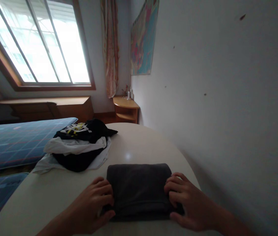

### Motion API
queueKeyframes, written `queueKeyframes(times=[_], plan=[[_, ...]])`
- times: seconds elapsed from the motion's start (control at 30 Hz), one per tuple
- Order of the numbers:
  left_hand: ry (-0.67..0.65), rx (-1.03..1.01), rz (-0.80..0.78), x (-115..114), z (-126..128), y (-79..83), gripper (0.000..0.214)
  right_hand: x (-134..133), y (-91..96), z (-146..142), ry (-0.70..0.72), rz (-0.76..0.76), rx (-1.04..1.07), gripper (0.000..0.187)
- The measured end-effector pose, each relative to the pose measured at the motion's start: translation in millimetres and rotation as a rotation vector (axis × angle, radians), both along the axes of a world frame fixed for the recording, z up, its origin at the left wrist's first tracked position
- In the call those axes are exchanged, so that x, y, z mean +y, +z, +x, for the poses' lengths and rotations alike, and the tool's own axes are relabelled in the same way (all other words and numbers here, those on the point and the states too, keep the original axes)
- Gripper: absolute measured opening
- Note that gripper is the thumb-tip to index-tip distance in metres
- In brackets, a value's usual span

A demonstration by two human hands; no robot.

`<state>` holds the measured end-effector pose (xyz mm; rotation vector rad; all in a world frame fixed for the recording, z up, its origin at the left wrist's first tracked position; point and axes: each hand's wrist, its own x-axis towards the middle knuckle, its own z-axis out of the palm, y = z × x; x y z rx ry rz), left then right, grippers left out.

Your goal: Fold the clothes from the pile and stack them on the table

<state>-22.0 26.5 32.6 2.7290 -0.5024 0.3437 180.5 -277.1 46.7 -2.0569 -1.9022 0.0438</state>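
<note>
A folded dark grey garment (139, 190) lies flat on the white table (141, 144) right in front of me. My left hand (94, 203) grips its left edge, fingers curled over the top and thumb tucked under the near corner. My right hand (190, 203) holds the right edge the same way, fingers bent onto the cloth. Both hands are closed on the garment.
A loose pile of black and white clothes (77, 147) sits on the table's far left. A bed with a blue checked cover (15, 141) stands left of the table. The grey wall (227, 98) runs close along the right. A small wooden shelf (126, 109) stands beyond.
</note>
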Motion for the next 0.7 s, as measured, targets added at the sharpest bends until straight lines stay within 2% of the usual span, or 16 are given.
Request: queueKeyframes(times=[0.1, 0.17, 0.23, 0.3, 0.37, 0.47, 0.57, 0.7], plan=[[0.108, -0.148, 0.009, -13.9, 25.5, 8.6, 0.022, 29.2, 5.9, -2.3, -0.149, 0.093, -0.007, 0.031], [0.246, -0.197, -0.044, -27.7, 46.5, 9.4, 0.018, 53.0, 8.6, -4.1, -0.264, 0.153, 0.012, 0.029], [0.376, -0.163, -0.050, -41.2, 64.4, 2.5, 0.029, 73.5, 6.9, -7.0, -0.333, 0.161, 0.029, 0.031], [0.468, -0.108, 0.005, -50.5, 74.8, -12.2, 0.048, 86.0, -1.8, -11.2, -0.368, 0.106, 0.015, 0.045], [0.507, -0.038, 0.053, -54.1, 76.7, -30.5, 0.059, 89.1, -16.4, -16.4, -0.372, 0.013, 0.009, 0.058], [0.533, 0.029, 0.082, -52.3, 69.8, -51.9, 0.064, 82.9, -38.0, -23.6, -0.363, -0.062, 0.015, 0.068], [0.545, 0.057, 0.082, -48.7, 63.8, -58.8, 0.063, 76.9, -46.8, -26.6, -0.371, -0.082, 0.019, 0.075], [0.557, 0.102, 0.072, -45.1, 65.4, -58.8, 0.064, 77.3, -45.4, -24.4, -0.364, -0.112, 0.038, 0.078]])
